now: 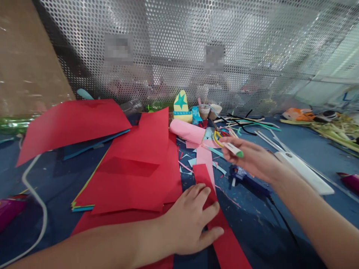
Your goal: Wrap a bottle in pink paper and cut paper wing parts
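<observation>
My left hand [193, 220] lies flat, fingers spread, on a long red paper strip [230, 239] that slants across the blue table. My right hand [252, 158] is raised at the right, its fingers closed around a short white tube with a green end [234, 149], perhaps a glue stick or marker. Below that hand lies a blue glue gun [249, 182] with a black cord. Beyond the strip are a pink paper strip [204, 158] and a rolled pink paper tube [187, 130]. Scissors with yellow handles [216, 138] are just past my right fingertips.
Red paper sheets [134, 179] are stacked at the left, one sheet [75, 123] curling upward. A yellow paper piece with a green star [181, 106] stands at the back. A white phone-like slab [305, 173] and pipe cleaners [249, 121] lie right. A perforated metal panel [174, 45] rises behind.
</observation>
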Tool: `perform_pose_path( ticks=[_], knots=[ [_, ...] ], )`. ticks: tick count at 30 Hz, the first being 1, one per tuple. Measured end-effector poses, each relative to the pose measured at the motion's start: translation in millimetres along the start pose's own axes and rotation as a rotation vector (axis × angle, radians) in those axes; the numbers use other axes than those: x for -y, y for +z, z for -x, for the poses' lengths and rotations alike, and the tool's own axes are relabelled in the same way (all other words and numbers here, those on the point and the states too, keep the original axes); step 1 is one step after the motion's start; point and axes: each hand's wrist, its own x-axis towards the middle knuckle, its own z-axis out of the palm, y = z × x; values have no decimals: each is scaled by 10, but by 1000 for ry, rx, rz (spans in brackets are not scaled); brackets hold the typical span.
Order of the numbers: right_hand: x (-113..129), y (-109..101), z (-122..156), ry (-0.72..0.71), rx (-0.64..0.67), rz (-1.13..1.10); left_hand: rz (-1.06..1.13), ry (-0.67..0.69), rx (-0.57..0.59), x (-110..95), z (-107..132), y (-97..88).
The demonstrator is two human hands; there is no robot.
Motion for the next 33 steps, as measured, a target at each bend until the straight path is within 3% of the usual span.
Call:
perform_pose_path(
  ticks=[2,4,9,20,33],
  knots=[
    [-60,199,49,31,145,-139,11,-8,23,-12,-1,-5],
    [-154,381,73,38,186,-199,34,-29,65,-30,-5,-21],
    [-331,611,76,4,100,-233,114,-122,109,-62,-19,-58],
    [-504,653,76,-44,-165,-142,94,-185,232,-71,-28,0],
    [-508,660,53,-27,-75,-80,143,-185,210,-54,-22,9]
  ],
)
